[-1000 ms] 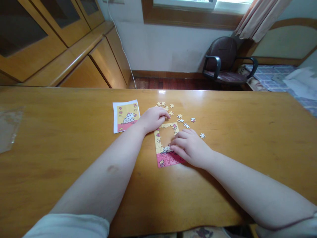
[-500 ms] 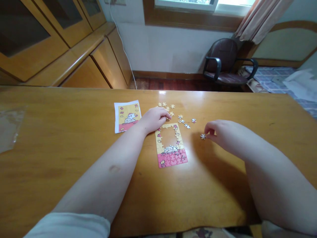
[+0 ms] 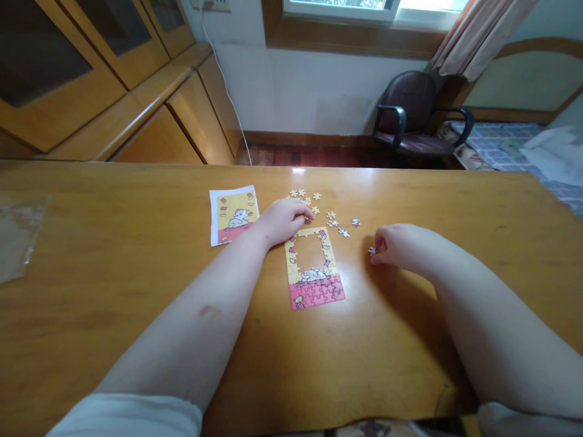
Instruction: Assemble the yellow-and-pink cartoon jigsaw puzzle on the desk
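A partly assembled jigsaw puzzle [image 3: 316,293] lies on the table, pink at the bottom with a yellow border around a gap in its middle. My left hand [image 3: 286,220] rests at its top left corner, fingers loosely stretched toward several loose yellow pieces [image 3: 316,210]; nothing shows in it. To the right of the puzzle, my right hand [image 3: 401,246] has thumb and index finger closed around a white puzzle piece [image 3: 372,250] at the tabletop. Between the hands lie several white-patterned pieces [image 3: 344,232], with one red and white piece [image 3: 356,223] a little apart.
A printed reference picture [image 3: 234,218] lies left of the puzzle, partly behind my left forearm. Clear plastic wrapping [image 3: 20,240] sits at the table's left edge. Beyond the wooden table [image 3: 136,273] stand an office chair [image 3: 416,115] and a wooden cabinet [image 3: 150,115].
My right hand has shifted slightly left, and its thumb and finger have come around the white puzzle piece. My left hand stays in place.
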Action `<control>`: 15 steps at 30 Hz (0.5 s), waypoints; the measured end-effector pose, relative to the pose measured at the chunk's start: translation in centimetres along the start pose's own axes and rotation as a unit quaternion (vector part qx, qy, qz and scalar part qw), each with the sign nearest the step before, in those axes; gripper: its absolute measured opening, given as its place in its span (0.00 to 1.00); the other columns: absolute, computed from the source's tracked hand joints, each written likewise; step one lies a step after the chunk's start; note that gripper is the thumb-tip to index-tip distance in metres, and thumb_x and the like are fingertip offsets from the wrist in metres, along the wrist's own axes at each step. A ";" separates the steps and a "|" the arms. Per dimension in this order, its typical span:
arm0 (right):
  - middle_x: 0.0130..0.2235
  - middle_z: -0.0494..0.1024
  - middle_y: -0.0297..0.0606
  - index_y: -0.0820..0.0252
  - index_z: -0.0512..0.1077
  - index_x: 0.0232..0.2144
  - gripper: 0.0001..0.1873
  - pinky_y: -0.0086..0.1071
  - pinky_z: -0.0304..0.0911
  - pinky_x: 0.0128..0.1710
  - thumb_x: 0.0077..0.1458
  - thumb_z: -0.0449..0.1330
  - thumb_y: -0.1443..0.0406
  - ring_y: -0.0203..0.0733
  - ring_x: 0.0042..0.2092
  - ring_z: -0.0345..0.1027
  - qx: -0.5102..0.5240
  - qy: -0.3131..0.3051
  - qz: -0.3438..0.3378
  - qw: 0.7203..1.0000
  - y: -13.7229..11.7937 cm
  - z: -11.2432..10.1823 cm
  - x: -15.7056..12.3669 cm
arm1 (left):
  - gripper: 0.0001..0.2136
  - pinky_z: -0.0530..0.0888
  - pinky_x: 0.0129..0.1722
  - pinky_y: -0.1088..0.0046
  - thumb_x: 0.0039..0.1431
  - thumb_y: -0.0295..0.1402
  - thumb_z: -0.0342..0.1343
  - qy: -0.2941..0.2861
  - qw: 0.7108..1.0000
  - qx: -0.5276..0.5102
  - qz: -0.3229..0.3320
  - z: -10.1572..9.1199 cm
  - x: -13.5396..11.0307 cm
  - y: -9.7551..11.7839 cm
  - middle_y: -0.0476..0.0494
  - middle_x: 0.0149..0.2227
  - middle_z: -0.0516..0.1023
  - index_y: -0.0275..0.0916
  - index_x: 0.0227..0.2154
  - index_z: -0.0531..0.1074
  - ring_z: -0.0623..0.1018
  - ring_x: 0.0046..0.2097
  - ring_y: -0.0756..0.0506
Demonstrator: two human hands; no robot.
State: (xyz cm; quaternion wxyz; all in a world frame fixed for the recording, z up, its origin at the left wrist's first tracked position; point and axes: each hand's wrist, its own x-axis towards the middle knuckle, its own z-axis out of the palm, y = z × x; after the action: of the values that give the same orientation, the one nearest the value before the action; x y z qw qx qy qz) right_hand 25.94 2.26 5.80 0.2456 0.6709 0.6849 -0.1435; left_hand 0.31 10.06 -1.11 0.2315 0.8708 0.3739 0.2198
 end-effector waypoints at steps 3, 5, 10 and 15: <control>0.36 0.79 0.45 0.58 0.78 0.34 0.12 0.34 0.58 0.29 0.50 0.63 0.58 0.50 0.36 0.73 -0.005 -0.005 0.003 1.000 -0.4 0.0 0.0 | 0.15 0.73 0.50 0.65 0.54 0.21 0.48 -0.004 1.000 0.002 0.000 -0.1 0.0 0.1 0.47 0.40 0.81 0.40 0.35 0.79 0.78 0.46 0.45; 0.36 0.80 0.45 0.59 0.79 0.34 0.10 0.34 0.58 0.30 0.51 0.62 0.60 0.49 0.36 0.73 -0.003 -0.005 -0.005 1.000 -0.6 0.1 0.0 | 0.15 0.73 0.50 0.65 0.55 0.21 0.48 -0.005 1.000 0.003 -0.001 -0.2 0.0 0.2 0.47 0.40 0.81 0.40 0.35 0.78 0.78 0.46 0.46; 0.35 0.80 0.43 0.59 0.77 0.33 0.08 0.32 0.56 0.28 0.50 0.61 0.63 0.46 0.35 0.72 0.010 0.009 -0.045 0.999 -0.5 0.8 0.2 | 0.15 0.73 0.51 0.65 0.55 0.21 0.48 -0.007 1.000 0.004 -0.002 -0.2 0.0 0.3 0.47 0.41 0.81 0.40 0.35 0.79 0.77 0.46 0.46; 0.34 0.79 0.42 0.59 0.76 0.30 0.06 0.32 0.55 0.28 0.48 0.61 0.64 0.44 0.33 0.71 0.032 0.036 -0.091 0.995 -0.4 1.3 0.2 | 0.15 0.73 0.51 0.64 0.54 0.21 0.47 -0.006 1.000 0.002 -0.006 -0.2 0.0 0.3 0.47 0.41 0.81 0.41 0.35 0.79 0.78 0.46 0.45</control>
State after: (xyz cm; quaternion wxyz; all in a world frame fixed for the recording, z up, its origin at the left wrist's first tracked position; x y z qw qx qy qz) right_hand 25.78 1.77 4.57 0.1853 0.6177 0.7468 -0.1627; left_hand 0.33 9.92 -0.83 0.2333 0.8703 0.3780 0.2128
